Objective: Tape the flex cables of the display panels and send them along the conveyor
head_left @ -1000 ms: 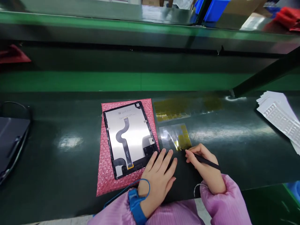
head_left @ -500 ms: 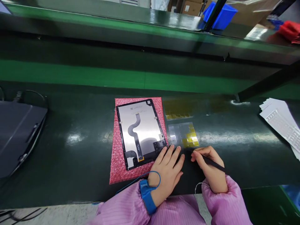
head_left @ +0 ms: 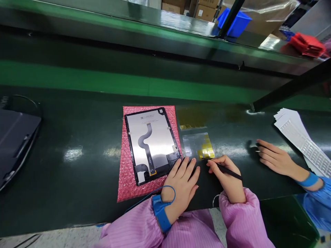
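My left hand [head_left: 180, 184] lies flat with fingers spread, its fingertips at the lower right corner of a display panel [head_left: 157, 141]. A blue strap is around that wrist. The panel, with a curved dark flex cable [head_left: 147, 146] across its pale back, rests on a pink bubble-wrap sheet [head_left: 122, 182]. My right hand [head_left: 225, 172] is closed on black tweezers [head_left: 231, 172]. Their tip is at the lower edge of a clear sheet [head_left: 191, 141] bearing yellow tape pieces [head_left: 207, 148]. Behind it lies another sheet of amber tape [head_left: 192, 119].
At the right, another person's hand [head_left: 276, 160] reaches over the bench near a stack of white label sheets [head_left: 297, 127]. A dark device [head_left: 18, 144] with cables is at the far left. A green shelf [head_left: 155, 32] runs along the back, with a blue bin [head_left: 236, 22] beyond.
The tweezers' tip has moved left onto the yellow tape's edge. Another person's hand has come in from the right. The whole view has shifted slightly; my left hand still lies by the panel.
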`<state>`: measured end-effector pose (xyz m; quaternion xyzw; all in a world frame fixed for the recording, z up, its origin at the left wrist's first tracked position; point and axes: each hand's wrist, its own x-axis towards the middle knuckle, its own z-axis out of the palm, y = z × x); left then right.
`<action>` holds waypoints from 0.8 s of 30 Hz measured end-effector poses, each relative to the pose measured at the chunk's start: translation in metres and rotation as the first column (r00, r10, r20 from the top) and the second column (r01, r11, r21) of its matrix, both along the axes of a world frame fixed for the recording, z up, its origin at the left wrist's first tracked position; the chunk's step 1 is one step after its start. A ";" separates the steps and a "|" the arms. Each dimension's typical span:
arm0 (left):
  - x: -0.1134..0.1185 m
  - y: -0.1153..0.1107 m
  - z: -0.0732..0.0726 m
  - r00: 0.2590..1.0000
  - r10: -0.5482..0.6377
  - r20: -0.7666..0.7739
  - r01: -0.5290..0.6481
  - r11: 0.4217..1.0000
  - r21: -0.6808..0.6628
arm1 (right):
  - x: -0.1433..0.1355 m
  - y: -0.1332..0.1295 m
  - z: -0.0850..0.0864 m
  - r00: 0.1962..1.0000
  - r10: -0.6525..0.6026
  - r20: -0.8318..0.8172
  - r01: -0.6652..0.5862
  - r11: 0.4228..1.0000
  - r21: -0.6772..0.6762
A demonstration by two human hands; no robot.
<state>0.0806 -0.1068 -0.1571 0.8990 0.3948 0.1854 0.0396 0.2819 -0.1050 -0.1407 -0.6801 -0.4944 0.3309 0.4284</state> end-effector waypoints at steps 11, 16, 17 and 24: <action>-0.001 0.001 0.001 1.000 -0.008 0.022 0.008 1.000 -0.018 | -0.009 -0.003 0.011 0.967 0.113 -0.230 -0.090 0.990 0.106; -0.003 0.000 -0.001 1.000 -0.025 0.007 0.025 0.999 -0.028 | -0.009 -0.006 0.011 0.933 0.035 -0.359 -0.018 0.999 0.049; -0.004 -0.001 -0.002 1.000 -0.027 0.006 0.027 0.999 -0.030 | -0.008 -0.006 0.009 0.924 0.011 -0.382 0.001 1.000 0.030; -0.003 -0.002 -0.008 0.999 -0.021 0.030 0.023 0.999 -0.048 | -0.002 -0.007 0.000 0.895 -0.015 -0.447 0.014 1.000 -0.005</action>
